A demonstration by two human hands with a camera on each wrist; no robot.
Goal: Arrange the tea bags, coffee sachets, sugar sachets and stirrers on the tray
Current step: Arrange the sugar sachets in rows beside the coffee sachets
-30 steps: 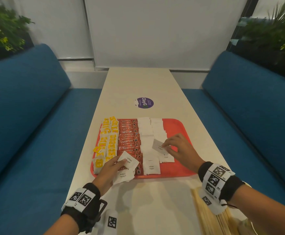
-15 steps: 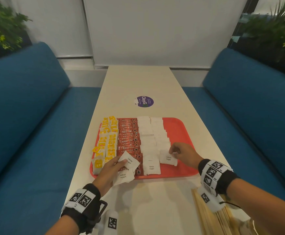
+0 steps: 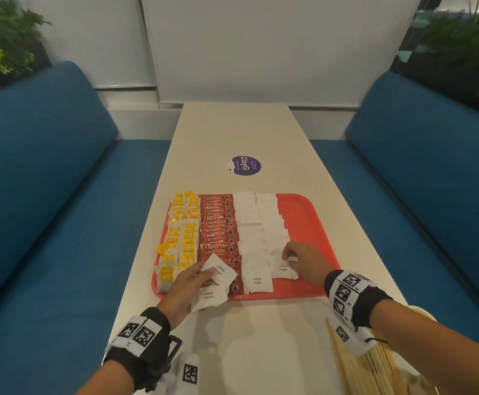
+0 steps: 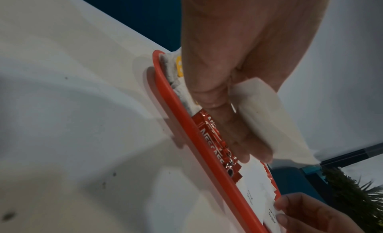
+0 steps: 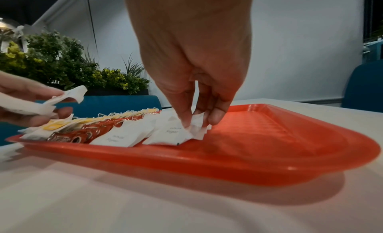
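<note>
Sugar sachets are what both hands are on: the right hand (image 3: pixel 304 259) has its grip pinched on the far end of one sugar sachet (image 3: pixel 284 269), which lies at the near end of the second white column on the tray (image 3: pixel 312 223), near the tabletop's (image 3: pixel 261 337) near edge; the right wrist view shows thumb and fingertips (image 5: pixel 214 117) closed on the paper. The left hand (image 3: pixel 188 283) grips a small bunch of spare sachets (image 3: pixel 218 270) over the tray's near-left corner; two show clearly, and whether more hide beneath I cannot tell. Outward from there, the tea bags (image 3: pixel 181 232) fill two columns along the tray's left edge, the coffee sachets (image 3: pixel 218 232) one red column beside them, then two white sugar columns; each is overlapped too tightly to count exactly. The tray's right strip is bare. Stirrers (image 3: pixel 375 372) lie in a bundle on the tabletop by the near-right corner, off the tray, too many and too packed to count. By my reckoning tea and coffee are finished, sugar nearly so, stirrers untouched.
</note>
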